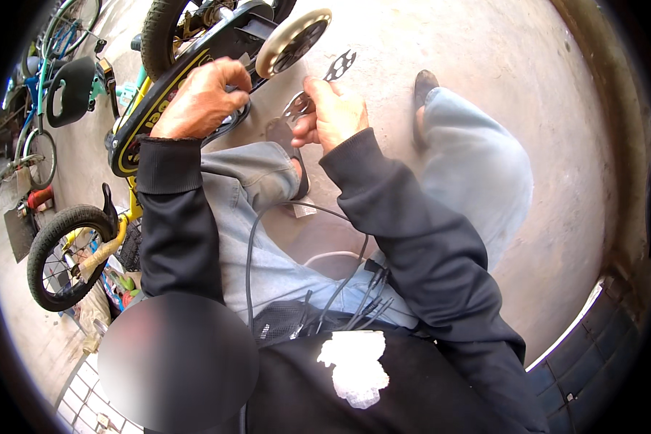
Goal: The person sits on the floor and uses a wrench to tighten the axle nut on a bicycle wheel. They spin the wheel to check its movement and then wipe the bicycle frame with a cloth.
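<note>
A flat, silvery metal multi-hole wrench (pixel 318 88) sits pinched in the grip of the right hand (pixel 330 116), held up just below the small cream-coloured training wheel (pixel 294 42) of a yellow-and-black children's bicycle (pixel 168 94). The left hand (pixel 204 100) is closed over the bicycle's black chain guard beside that wheel. Below lie the person's pale blue jeans (pixel 470 166) and the bare concrete floor (pixel 484 58), with more bicycles (pixel 72 253) at the left.

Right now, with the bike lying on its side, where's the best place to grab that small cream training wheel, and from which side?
Probably by the rim of the training wheel, pinched from its upper right edge. Its flat face is turned toward the camera and that edge stands free over bare concrete floor, while the lower left edge meets the black chain guard under the left hand. The right hand already holds a flat multi-wrench.
</note>
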Motion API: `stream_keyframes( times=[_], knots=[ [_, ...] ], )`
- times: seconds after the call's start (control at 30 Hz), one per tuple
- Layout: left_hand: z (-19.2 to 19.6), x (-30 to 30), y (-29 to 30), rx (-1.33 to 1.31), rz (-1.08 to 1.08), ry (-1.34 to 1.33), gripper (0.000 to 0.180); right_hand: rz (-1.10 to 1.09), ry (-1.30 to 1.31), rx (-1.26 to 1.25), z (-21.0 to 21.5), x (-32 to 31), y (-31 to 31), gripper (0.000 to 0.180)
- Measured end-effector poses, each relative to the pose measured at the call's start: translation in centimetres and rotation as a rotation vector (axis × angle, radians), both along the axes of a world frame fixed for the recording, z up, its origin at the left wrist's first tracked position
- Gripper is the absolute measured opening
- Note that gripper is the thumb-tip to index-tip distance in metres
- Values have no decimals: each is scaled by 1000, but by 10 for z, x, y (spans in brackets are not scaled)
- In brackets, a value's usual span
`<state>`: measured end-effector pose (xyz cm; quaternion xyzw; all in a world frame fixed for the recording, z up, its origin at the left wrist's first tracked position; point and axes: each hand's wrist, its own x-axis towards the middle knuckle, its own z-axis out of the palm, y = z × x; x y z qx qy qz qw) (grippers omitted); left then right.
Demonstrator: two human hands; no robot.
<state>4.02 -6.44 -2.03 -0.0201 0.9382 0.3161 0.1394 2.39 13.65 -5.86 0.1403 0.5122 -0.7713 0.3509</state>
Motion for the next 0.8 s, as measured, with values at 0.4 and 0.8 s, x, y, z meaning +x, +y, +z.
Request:
stream_keyframes(
  times=[0.4, 0.8],
  knots=[
    [10, -21, 48, 319, 126, 350, 26, 11, 70, 54, -4, 1, -2, 33],
    [13, -27, 21, 590, 206, 304, 23, 64, 521, 417, -16, 6, -13, 28]
  ],
)
